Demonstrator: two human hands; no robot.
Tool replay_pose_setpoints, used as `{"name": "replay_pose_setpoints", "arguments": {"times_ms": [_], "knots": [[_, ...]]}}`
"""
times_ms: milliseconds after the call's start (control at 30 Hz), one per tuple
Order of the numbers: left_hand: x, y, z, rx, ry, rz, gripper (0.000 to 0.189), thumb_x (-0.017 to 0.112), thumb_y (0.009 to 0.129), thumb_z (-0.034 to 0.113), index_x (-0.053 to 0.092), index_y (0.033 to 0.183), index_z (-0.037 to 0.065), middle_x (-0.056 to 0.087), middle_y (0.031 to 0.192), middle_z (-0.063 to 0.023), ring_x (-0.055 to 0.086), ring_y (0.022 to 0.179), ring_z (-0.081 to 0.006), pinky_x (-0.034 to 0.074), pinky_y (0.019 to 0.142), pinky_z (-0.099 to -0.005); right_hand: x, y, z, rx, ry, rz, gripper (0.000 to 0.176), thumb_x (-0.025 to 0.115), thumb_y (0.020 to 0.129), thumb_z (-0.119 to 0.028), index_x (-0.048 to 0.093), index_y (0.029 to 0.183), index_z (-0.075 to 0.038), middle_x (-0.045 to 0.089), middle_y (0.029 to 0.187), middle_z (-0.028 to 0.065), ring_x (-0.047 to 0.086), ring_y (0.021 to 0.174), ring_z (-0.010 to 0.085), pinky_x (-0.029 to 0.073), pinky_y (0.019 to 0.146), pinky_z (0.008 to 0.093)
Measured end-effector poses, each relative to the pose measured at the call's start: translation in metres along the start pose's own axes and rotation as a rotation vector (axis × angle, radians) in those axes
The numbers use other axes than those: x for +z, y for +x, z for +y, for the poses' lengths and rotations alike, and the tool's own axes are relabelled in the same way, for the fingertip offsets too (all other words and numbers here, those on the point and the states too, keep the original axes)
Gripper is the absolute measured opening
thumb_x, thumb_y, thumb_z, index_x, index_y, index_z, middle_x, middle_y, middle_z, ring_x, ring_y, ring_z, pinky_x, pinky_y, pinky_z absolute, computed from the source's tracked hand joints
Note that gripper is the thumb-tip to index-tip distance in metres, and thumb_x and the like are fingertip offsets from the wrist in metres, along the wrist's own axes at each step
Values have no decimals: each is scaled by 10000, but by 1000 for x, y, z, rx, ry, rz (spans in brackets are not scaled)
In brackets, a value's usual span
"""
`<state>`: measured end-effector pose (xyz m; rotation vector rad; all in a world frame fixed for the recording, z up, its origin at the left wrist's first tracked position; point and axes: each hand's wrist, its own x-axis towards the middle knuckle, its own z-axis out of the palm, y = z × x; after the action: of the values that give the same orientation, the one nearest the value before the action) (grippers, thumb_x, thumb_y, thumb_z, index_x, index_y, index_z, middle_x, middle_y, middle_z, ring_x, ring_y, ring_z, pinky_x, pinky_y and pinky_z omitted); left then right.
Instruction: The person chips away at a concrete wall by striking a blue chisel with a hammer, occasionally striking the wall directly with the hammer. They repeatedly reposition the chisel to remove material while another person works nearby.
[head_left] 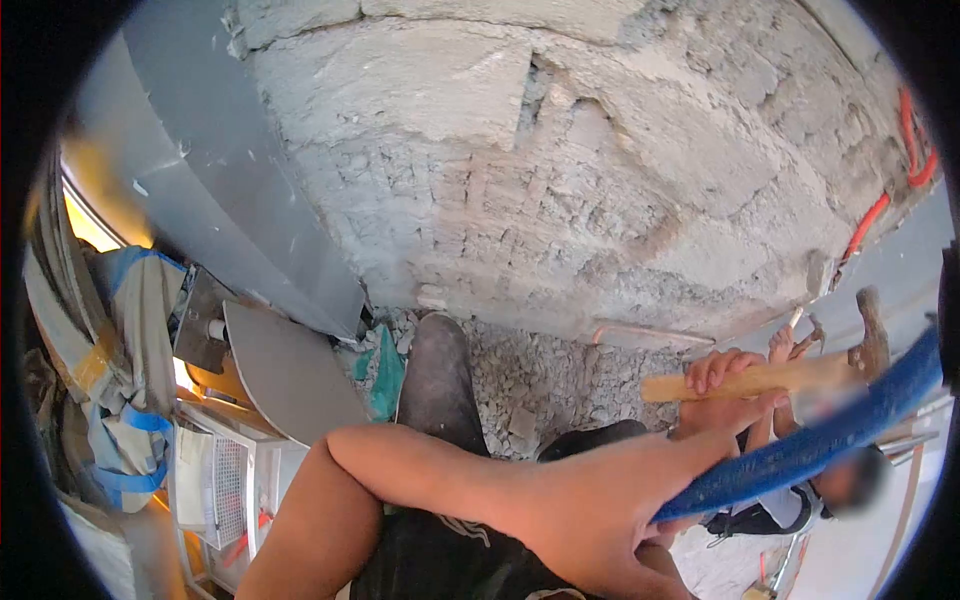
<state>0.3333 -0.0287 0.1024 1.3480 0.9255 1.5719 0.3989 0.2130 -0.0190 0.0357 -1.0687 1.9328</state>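
Note:
My left hand [620,490] reaches across from the lower left, its fingers closed around the near end of a thick blue curved bar or hose [820,440]. The blue piece runs up to the right edge. Just beyond, my right hand [718,372] has its fingers wrapped round the wooden handle of a hammer [795,377]. The hammer's metal head [873,332] points to the right, and its neck is blurred. My right wrist is hidden behind my left hand. Ahead stands a rough, chipped wall [540,180].
Rubble [540,385] lies along the wall's foot, around my shoe or knee [437,370]. At the right, a co-worker's hand [781,343] holds another hammer [812,336]. Red conduit [865,225] hangs on the wall. Left are a grey panel [230,170], bags [140,350] and a white rack [225,480].

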Motion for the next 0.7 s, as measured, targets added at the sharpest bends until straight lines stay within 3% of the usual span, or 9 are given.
{"name": "replay_pose_setpoints", "arguments": {"times_ms": [67,133,233,367,433,533,567,633,700], "knots": [[-1,4,-6,-113,-146,-57,1022,966,491,536,485,1218,1,619,840,-94,612,714,-219,461,624,-317,4,-3,0,-1,-57,94,822,359,836,-871,505,912,-66,447,614,81,433,455,216,413,428,359],[-3,16,-9,228,54,69,981,885,674,440,374,1359,-42,617,833,-138,618,689,-257,473,604,-321,1,-2,-2,27,-96,32,828,391,817,-876,505,913,-61,453,630,85,440,469,216,413,438,360],[-3,20,-6,-17,108,-97,924,911,623,416,415,1275,-11,553,778,-93,569,663,-217,437,590,-305,-13,0,9,51,-1,-100,825,408,822,-865,501,925,-52,468,654,91,459,498,215,418,458,353],[11,26,-3,41,17,-39,821,912,627,403,444,1180,18,508,728,-70,541,638,-208,412,569,-317,8,-5,11,90,53,-123,836,414,819,-864,496,923,-39,477,664,91,465,511,214,422,468,349],[12,31,-5,352,376,94,1005,966,522,511,473,1247,18,634,996,-135,641,901,-191,493,789,-353,10,-5,11,94,47,-149,841,413,818,-865,494,922,-35,476,661,92,465,510,214,422,467,353],[4,28,8,212,251,-102,921,901,675,503,426,1306,29,650,1101,-147,661,1080,-203,496,980,-433,3,-5,10,56,51,-175,842,413,819,-863,494,922,-31,474,657,100,462,506,216,423,466,360],[3,28,2,222,253,-110,921,901,675,503,426,1306,29,650,1101,-147,661,1080,-203,496,980,-433,2,-6,9,56,68,-183,834,431,821,-853,497,930,-29,478,668,100,469,518,215,426,473,360],[1,25,-17,137,220,-10,794,915,642,447,469,1146,25,505,724,-60,524,629,-193,411,567,-320,-9,-4,6,57,82,-195,826,448,823,-844,501,937,-27,483,679,101,476,531,214,429,479,360],[-16,15,-17,23,237,-30,725,885,705,441,482,1139,23,496,752,-30,509,648,-152,424,588,-305,-33,4,0,122,-3,-371,795,484,832,-815,509,947,-29,493,707,94,486,554,212,424,485,353]]}}
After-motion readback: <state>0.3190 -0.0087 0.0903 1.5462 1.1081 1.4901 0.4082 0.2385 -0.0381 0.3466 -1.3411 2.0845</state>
